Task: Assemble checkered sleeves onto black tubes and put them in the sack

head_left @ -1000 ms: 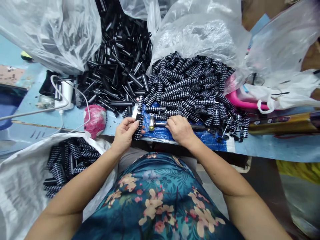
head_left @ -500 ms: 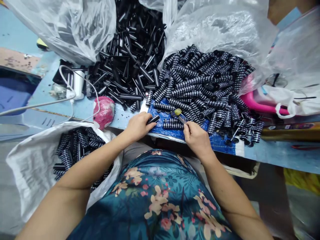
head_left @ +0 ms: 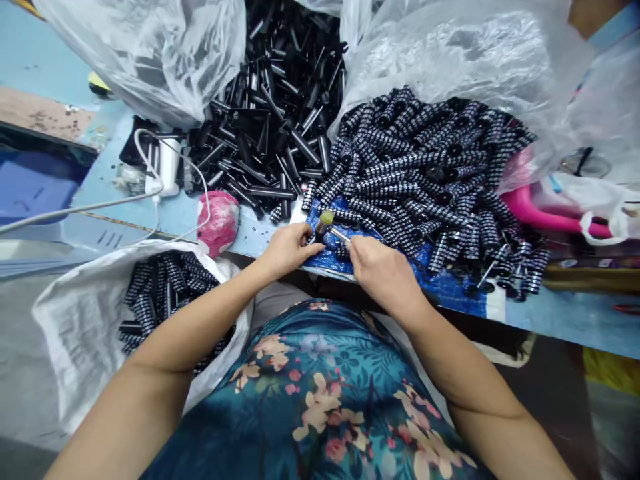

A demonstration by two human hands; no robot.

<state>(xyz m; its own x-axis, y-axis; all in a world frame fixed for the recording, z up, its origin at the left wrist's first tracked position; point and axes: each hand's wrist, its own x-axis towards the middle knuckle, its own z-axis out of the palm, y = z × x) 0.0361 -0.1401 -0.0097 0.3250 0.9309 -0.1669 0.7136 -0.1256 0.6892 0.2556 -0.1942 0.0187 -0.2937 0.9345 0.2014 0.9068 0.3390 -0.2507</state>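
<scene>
My left hand is closed at the table's front edge, gripping a short black tube that its fingers largely hide. In my right hand is the handle of a small hammer with a yellow-ended head. That head sits just over the tube, beside my left fingertips; whether it touches cannot be made out. Under both hands lies a blue plastic sheet. A heap of black-and-white patterned rollers spreads behind my right hand. Loose black tubes are piled behind my left hand.
Left of my hands sits a pink wrapped ball, near a white power adapter with a cable. A white sack holding patterned rollers stands at lower left. Clear plastic bags surround the heaps; a pink curved object lies right.
My right hand has moved left, bringing the hammer head from the patterned rollers to the tube in my left hand. The view has shifted slightly.
</scene>
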